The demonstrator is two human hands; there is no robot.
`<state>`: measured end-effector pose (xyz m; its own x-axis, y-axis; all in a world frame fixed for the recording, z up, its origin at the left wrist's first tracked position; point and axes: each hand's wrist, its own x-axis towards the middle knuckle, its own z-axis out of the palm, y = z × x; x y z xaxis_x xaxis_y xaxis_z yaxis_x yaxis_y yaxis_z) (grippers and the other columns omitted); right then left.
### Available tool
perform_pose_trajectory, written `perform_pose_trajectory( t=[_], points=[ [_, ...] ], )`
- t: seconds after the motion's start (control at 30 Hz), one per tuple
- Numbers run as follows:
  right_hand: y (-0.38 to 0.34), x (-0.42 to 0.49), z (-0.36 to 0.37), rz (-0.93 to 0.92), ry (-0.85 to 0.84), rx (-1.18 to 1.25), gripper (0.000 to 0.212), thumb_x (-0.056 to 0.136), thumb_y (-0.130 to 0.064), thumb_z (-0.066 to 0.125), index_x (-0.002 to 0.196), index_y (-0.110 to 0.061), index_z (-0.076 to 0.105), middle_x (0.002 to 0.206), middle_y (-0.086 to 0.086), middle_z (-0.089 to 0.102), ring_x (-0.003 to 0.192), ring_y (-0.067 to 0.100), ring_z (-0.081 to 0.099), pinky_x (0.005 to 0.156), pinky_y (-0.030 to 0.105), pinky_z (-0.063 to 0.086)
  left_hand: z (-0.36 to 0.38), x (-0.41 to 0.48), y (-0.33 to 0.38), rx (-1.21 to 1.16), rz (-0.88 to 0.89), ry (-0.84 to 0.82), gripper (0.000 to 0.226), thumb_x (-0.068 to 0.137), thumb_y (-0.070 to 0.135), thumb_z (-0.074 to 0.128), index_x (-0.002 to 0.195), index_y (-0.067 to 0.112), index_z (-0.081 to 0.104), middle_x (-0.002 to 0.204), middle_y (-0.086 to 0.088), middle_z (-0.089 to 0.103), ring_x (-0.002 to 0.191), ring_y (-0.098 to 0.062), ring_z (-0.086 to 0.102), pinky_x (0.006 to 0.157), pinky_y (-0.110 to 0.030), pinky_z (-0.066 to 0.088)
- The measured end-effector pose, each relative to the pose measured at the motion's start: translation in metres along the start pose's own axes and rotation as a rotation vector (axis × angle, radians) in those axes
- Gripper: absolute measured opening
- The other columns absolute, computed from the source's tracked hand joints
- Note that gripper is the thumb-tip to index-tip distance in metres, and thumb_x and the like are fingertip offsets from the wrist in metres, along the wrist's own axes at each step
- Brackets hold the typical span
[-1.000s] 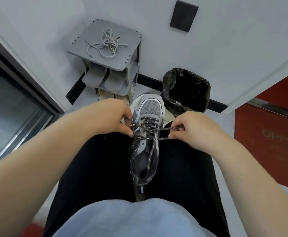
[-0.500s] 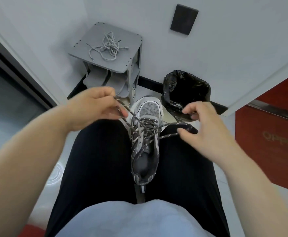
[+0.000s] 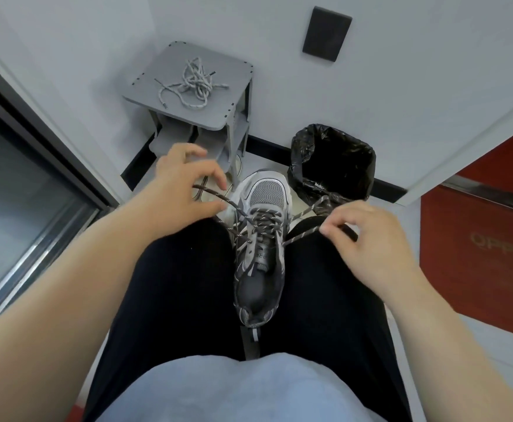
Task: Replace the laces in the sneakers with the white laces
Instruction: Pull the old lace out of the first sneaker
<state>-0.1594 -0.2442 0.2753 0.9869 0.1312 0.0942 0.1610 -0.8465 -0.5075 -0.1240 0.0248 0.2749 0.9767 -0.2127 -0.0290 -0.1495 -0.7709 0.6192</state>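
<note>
A grey and black sneaker sits toe-away between my thighs, threaded with a dark speckled lace. My left hand is raised left of the toe, and the lace's left strand runs taut from the eyelets in between its thumb and curled fingers. Beside the shoe, my right hand pinches the right strand between thumb and forefinger; a second strand slants up toward the bin. A tangle of white laces lies on top of the grey shoe rack by the wall.
A bin lined with a black bag stands just right of the sneaker's toe. Grey slippers fill the rack's lower shelf. A glass door frame runs along the left, a red panel along the right.
Both hands have pulled outward from the sneaker, drawing the lace ends away from the eyelets. My left hand rose toward the rack and its fingers spread; my right hand dropped back beside the shoe.
</note>
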Motion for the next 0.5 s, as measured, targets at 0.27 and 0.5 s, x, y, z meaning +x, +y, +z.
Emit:
perform_pose_trajectory(
  t=[0.27, 0.5],
  points=[
    [-0.024, -0.004, 0.023, -0.156, -0.196, -0.176, 0.022, 0.087, -0.044, 0.055, 0.102, -0.033, 0.067, 0.096, -0.014, 0.066, 0.104, 0.009, 0.049, 0.11, 0.024, 0.0, 0.04, -0.021, 0.025, 0.375, 0.29, -0.036, 0.012, 0.084, 0.04, 0.059, 0.094, 0.033, 0.061, 0.102, 0.019, 0.058, 0.111, -0.015, 0.04, 0.087, -0.03, 0.014],
    [-0.023, 0.001, 0.032, -0.062, -0.218, -0.04, 0.012, 0.087, -0.029, 0.062, 0.089, -0.026, 0.073, 0.075, -0.016, 0.054, 0.081, 0.012, 0.05, 0.091, 0.029, 0.034, 0.048, -0.012, 0.023, 0.426, 0.157, -0.147, 0.02, 0.093, 0.035, 0.048, 0.106, 0.034, 0.062, 0.107, 0.016, 0.059, 0.115, -0.01, 0.039, 0.095, -0.028, 0.013]
  ],
)
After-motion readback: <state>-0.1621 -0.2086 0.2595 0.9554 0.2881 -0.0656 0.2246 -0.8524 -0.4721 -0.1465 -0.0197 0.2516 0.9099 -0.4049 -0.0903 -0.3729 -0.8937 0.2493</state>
